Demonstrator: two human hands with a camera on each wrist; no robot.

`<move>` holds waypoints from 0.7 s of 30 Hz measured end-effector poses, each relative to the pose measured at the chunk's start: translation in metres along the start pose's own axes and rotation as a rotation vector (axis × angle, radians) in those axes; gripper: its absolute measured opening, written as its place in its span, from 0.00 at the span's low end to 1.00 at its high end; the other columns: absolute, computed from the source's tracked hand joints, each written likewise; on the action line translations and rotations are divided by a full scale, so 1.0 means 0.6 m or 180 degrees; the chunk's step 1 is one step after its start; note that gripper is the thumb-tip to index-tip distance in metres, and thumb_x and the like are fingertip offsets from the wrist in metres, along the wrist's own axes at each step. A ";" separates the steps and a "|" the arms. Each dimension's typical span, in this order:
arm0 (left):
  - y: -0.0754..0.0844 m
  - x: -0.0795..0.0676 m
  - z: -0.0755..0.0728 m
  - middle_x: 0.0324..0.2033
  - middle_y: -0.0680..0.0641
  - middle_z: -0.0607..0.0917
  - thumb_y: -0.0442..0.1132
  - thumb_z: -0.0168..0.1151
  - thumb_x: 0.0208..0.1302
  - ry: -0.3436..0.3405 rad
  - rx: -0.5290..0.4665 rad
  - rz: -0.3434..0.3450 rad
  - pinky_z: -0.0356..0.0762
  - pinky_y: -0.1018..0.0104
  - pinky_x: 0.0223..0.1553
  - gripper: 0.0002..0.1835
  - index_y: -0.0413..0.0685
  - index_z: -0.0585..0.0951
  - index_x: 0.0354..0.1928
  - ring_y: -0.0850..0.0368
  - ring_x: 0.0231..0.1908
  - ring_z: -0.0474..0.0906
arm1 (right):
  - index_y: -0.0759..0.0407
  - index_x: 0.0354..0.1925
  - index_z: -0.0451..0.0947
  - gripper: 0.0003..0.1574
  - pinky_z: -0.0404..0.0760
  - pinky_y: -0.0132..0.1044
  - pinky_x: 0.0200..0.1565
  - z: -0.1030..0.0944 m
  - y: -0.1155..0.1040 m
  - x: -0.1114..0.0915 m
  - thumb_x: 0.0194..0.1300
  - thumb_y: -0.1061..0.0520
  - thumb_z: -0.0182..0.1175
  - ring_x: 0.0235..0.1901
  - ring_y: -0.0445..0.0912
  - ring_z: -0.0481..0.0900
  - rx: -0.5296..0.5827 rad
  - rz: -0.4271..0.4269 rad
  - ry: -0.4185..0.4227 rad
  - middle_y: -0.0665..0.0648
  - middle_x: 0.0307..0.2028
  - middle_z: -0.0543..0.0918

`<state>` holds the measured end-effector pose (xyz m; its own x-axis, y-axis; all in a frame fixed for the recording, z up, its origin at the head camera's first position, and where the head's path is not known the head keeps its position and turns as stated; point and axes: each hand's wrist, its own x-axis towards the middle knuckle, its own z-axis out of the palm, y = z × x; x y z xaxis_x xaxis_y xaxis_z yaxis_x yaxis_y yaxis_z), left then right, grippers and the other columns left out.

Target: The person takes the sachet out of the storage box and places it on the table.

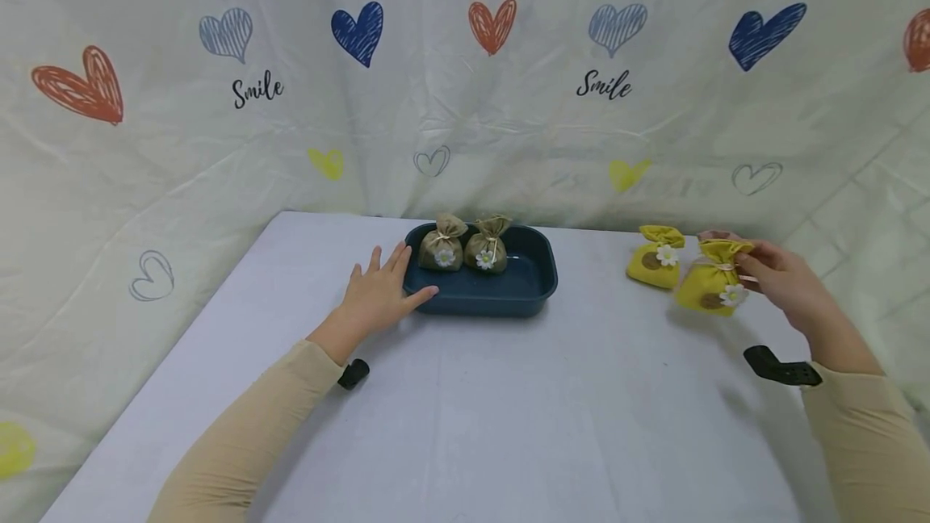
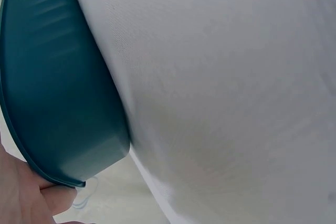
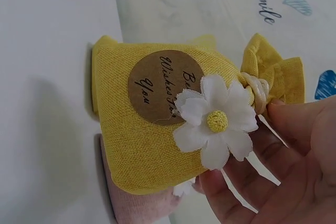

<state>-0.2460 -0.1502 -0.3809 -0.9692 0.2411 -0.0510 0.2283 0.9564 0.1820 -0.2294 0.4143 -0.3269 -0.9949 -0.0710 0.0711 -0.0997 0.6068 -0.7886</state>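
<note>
A yellow drawstring pouch with a white flower and a round brown label hangs from my right hand, whose thumb and fingers pinch its tied neck. Its shadow falls on the table below it. A second yellow pouch stands just left of it, and a pink pouch shows behind it in the right wrist view. My left hand rests with spread fingers against the left end of a dark blue-green tray, thumb over the front rim. In the tray's back left sit two brown pouches with white flowers.
A white cloth covers the table. Behind its back edge hangs a pale curtain printed with hearts and the word Smile. Black straps sit at both wrists, by the beige sleeves.
</note>
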 end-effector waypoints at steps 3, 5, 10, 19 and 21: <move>0.000 0.000 0.002 0.81 0.46 0.46 0.77 0.42 0.70 -0.0001 0.0000 0.0000 0.46 0.28 0.70 0.54 0.47 0.44 0.83 0.34 0.78 0.39 | 0.84 0.62 0.57 0.25 0.77 0.19 0.36 -0.010 0.007 -0.002 0.84 0.59 0.40 0.37 0.19 0.71 -0.0007 -0.0017 -0.0012 0.22 0.38 0.71; 0.000 0.000 0.003 0.81 0.46 0.46 0.77 0.42 0.70 0.0001 0.0001 -0.0006 0.45 0.29 0.71 0.54 0.47 0.44 0.83 0.34 0.78 0.39 | 0.82 0.59 0.59 0.23 0.77 0.19 0.36 -0.016 0.014 -0.003 0.84 0.60 0.40 0.37 0.19 0.71 0.0001 -0.0033 -0.0009 0.22 0.38 0.71; 0.002 -0.002 0.000 0.81 0.46 0.46 0.77 0.43 0.70 0.0013 -0.0002 -0.0007 0.46 0.29 0.70 0.54 0.47 0.44 0.83 0.33 0.78 0.40 | 0.74 0.55 0.65 0.16 0.77 0.19 0.36 -0.031 0.032 -0.007 0.84 0.60 0.41 0.37 0.21 0.71 0.0091 0.0043 0.0017 0.25 0.40 0.72; 0.007 0.000 -0.005 0.81 0.46 0.46 0.76 0.43 0.71 -0.0005 -0.0053 0.0004 0.45 0.29 0.71 0.54 0.47 0.45 0.83 0.34 0.78 0.39 | 0.83 0.64 0.54 0.30 0.76 0.19 0.36 -0.057 0.061 -0.018 0.85 0.54 0.38 0.38 0.20 0.65 -0.0164 0.0277 0.0080 0.35 0.45 0.70; 0.007 0.000 -0.005 0.81 0.46 0.46 0.76 0.43 0.71 -0.0006 -0.0057 0.0001 0.45 0.29 0.71 0.54 0.46 0.44 0.83 0.34 0.78 0.39 | 0.83 0.64 0.54 0.30 0.76 0.20 0.34 -0.061 0.067 -0.019 0.84 0.54 0.38 0.37 0.20 0.65 -0.0176 0.0327 0.0167 0.34 0.43 0.70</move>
<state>-0.2450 -0.1466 -0.3772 -0.9689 0.2416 -0.0529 0.2268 0.9533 0.1996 -0.2224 0.4683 -0.3371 -0.9991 0.0346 0.0246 0.0039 0.6516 -0.7585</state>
